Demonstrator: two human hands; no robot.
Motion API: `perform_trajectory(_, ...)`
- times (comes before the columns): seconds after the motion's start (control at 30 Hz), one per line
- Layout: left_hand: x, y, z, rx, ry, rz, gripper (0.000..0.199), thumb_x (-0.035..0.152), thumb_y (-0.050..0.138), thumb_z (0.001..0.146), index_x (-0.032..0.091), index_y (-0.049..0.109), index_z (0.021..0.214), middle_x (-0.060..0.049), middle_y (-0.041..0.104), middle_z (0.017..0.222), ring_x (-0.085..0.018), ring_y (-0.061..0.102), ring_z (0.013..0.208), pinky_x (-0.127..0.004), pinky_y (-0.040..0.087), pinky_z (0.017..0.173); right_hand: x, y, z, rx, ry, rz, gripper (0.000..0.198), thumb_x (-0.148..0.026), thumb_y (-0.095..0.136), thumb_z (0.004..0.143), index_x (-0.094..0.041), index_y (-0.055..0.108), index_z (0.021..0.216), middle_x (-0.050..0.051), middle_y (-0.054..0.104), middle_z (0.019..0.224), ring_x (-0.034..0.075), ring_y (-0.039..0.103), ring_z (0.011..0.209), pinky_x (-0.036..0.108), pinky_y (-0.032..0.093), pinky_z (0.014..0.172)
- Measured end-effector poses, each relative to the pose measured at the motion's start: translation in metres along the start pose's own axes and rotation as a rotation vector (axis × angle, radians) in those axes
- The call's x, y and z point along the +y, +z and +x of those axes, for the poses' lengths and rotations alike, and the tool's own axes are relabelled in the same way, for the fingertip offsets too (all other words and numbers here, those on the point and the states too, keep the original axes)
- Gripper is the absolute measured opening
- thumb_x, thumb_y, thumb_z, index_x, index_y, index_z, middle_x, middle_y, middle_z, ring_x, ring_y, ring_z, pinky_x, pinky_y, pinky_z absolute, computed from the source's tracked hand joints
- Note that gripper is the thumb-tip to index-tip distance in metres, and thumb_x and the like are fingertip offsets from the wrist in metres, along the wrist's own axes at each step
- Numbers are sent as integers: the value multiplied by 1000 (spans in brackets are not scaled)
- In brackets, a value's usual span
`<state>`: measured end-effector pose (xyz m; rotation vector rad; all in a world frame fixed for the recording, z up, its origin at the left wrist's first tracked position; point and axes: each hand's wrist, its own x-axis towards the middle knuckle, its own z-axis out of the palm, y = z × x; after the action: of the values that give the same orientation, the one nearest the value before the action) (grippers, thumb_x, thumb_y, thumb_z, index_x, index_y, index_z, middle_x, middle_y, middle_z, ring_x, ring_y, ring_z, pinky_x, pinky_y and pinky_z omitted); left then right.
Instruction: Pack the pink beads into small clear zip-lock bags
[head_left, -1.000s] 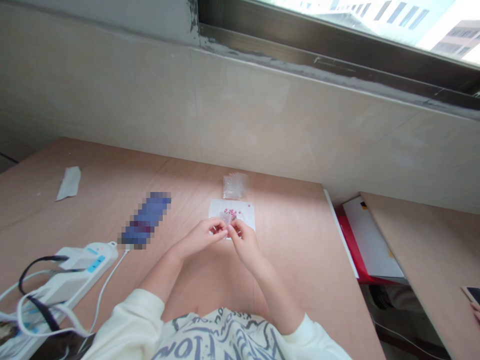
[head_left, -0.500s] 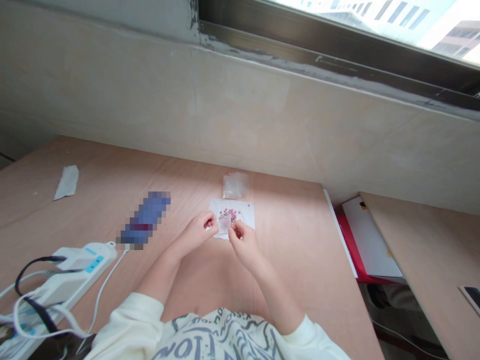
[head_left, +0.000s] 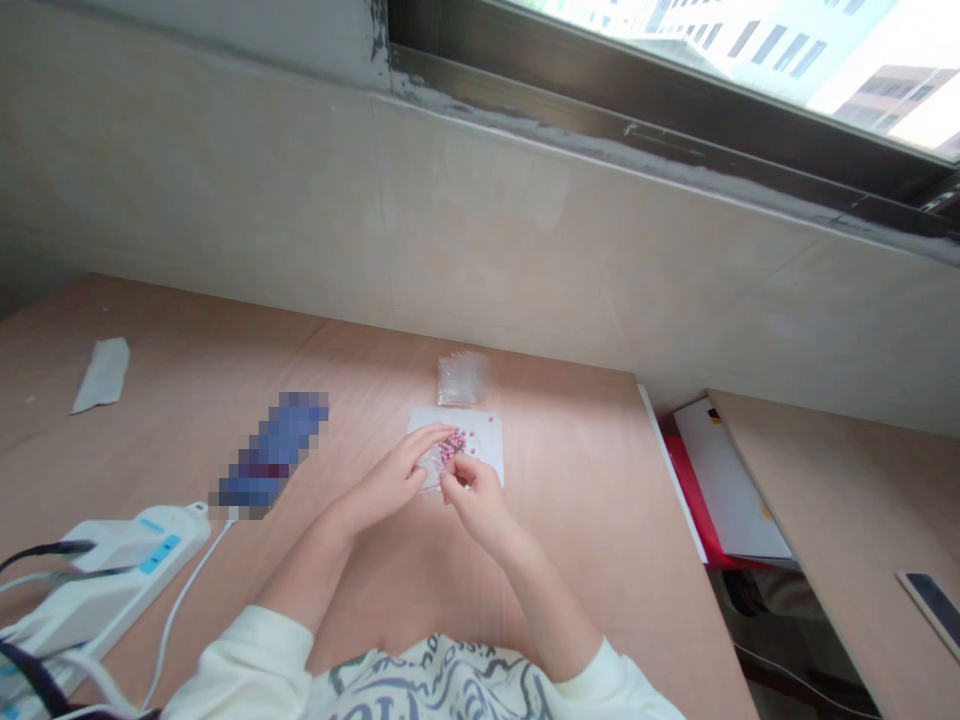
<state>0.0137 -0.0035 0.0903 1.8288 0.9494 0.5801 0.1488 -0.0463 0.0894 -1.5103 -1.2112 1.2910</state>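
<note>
Small pink beads (head_left: 451, 446) lie in a loose pile on a white sheet of paper (head_left: 489, 445), a few of them apart from the rest. My left hand (head_left: 394, 475) reaches in from the left with its fingers stretched out over the paper, the fingertips at the pile's edge. At the near side of the beads, my right hand (head_left: 476, 495) is closed in a pinch at the edge of a small clear plastic bag (head_left: 432, 466). Part of that bag is hidden by my hands. Whether beads are inside it cannot be made out.
Behind the paper lies a stack of clear plastic bags (head_left: 462, 380). To the left are a blurred-out phone (head_left: 274, 455) on a white cable, a power strip (head_left: 142, 560) and a paper scrap (head_left: 103, 373). A second table (head_left: 847, 470) stands at right, past a gap.
My left hand has gone from curled fingers to stretched ones and moved right over the beads. My right hand has shifted slightly nearer to me. The whole view has moved slightly.
</note>
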Motion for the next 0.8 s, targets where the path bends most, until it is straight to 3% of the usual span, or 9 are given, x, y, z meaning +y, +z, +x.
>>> perform_trajectory(0.07,0,-3,-2,12,-60,-21,49,4,34,64,19,48,109,-2,46,120,-18,34,116,-34,21,100,0,-1,1,25,28,17,17,-15,42,60,-18,36,44,-6,38,41,7,34,43,20,25,44)
perform_trajectory(0.17,4,-8,-8,-123,-108,-100,43,15,42,70,23,46,111,-1,47,119,-19,36,114,-33,26,97,3,-3,3,30,78,118,22,-19,42,63,-18,36,42,-6,38,40,7,34,42,20,26,45)
perform_trajectory(0.23,7,-9,-12,-184,-131,-140,51,24,52,67,23,39,117,-2,43,123,-21,36,114,-33,30,95,7,-4,6,-16,103,196,24,-25,45,65,-18,38,44,-5,40,41,7,36,42,21,29,45)
perform_trajectory(0.33,4,-8,-10,-89,-172,-118,56,30,56,65,22,38,118,-5,43,123,-22,39,112,-33,31,93,15,-9,18,-70,116,240,23,-35,43,68,-18,44,53,-3,46,48,9,40,44,23,32,48)
perform_trajectory(0.4,-2,-7,-6,4,-175,-55,51,33,56,65,21,43,114,-5,48,118,-22,42,108,-33,31,93,25,-16,31,83,80,134,20,-35,40,70,-18,45,60,-1,48,56,11,42,49,24,35,51)
perform_trajectory(0.47,-11,-7,-2,46,-152,20,51,34,57,64,20,45,111,-6,51,113,-23,44,106,-34,31,92,36,-25,47,366,25,-98,13,-31,43,68,-18,46,66,2,49,66,14,45,59,26,36,58)
perform_trajectory(0.53,-19,-7,-1,57,-132,82,51,35,59,62,19,46,109,-7,52,112,-23,44,105,-34,30,91,48,-34,62,526,-37,-356,12,-26,45,66,-18,49,73,6,49,77,18,46,72,29,35,66)
perform_trajectory(0.67,-27,-7,-5,53,-151,131,51,36,59,62,19,46,109,-8,51,113,-24,43,106,-34,30,91,66,-47,80,481,-85,-642,13,-20,39,69,-17,51,75,9,48,81,20,45,77,30,34,69)
perform_trajectory(0.8,-31,-8,-8,47,-151,153,50,37,57,63,19,46,108,-8,53,109,-23,44,104,-34,31,90,71,-53,84,467,-97,-692,17,-17,35,71,-16,52,72,8,48,78,19,44,74,30,34,67)
